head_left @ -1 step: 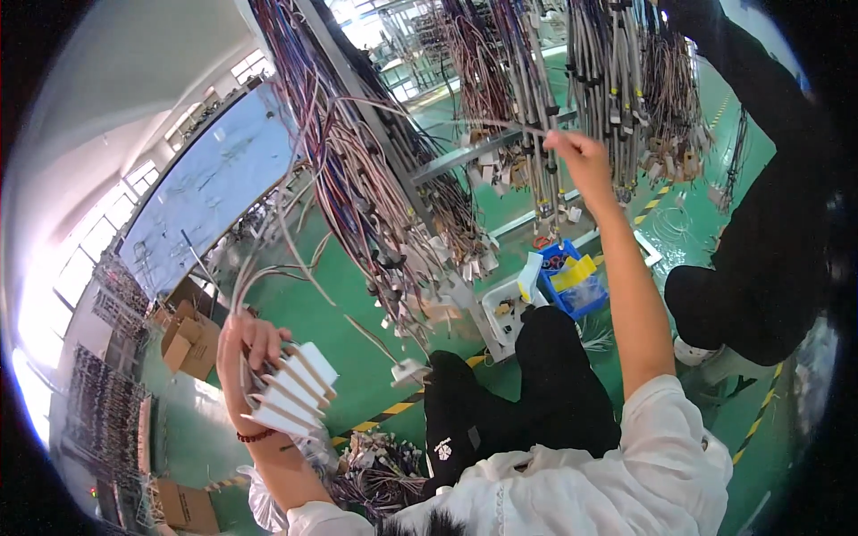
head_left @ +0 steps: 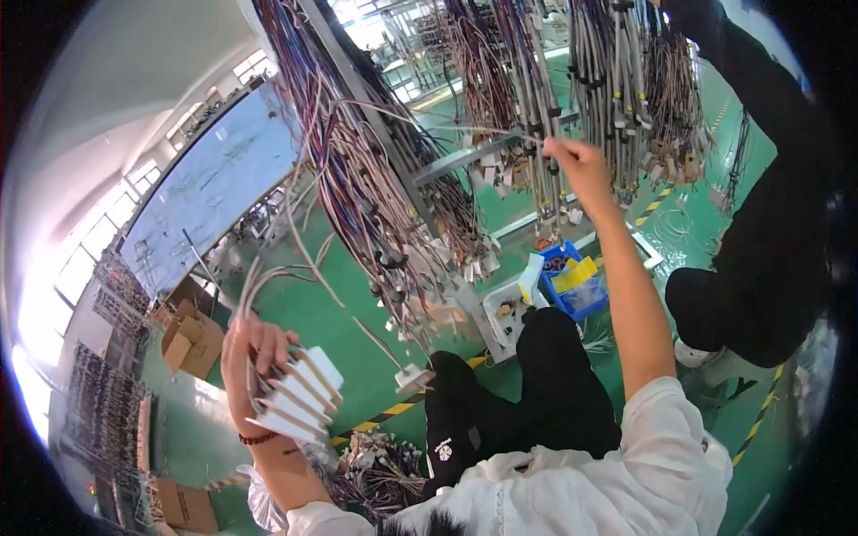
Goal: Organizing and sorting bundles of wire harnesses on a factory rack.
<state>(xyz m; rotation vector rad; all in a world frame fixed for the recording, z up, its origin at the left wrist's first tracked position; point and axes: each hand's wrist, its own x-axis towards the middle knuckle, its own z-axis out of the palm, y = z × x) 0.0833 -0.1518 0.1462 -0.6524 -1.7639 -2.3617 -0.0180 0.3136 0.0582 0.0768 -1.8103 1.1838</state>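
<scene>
My left hand [head_left: 253, 350] is closed around a bunch of grey-white cables [head_left: 284, 272] that loops upward from it. Below its fingers hang several flat white pieces with brown edges [head_left: 299, 397], fanned side by side. Raised at the upper right, my right hand [head_left: 581, 170] pinches the end of a thin pale cable [head_left: 429, 125], which stretches left to a large hanging bundle of wires [head_left: 357, 179]. One cable with a white connector [head_left: 413, 377] dangles above my left knee.
More wire bundles [head_left: 617, 80] hang from a metal rack [head_left: 469, 156]. Beyond my knees stand a white tray [head_left: 505, 313] and a blue bin [head_left: 585, 299]. A pile of wires [head_left: 380, 473] lies by my left leg. A person in black [head_left: 760, 223] is close at right; cardboard boxes [head_left: 192, 339] sit left.
The white pieces under my left hand have shifted slightly right and down, and the cable loops above it have swung. My right hand stays nearly in place.
</scene>
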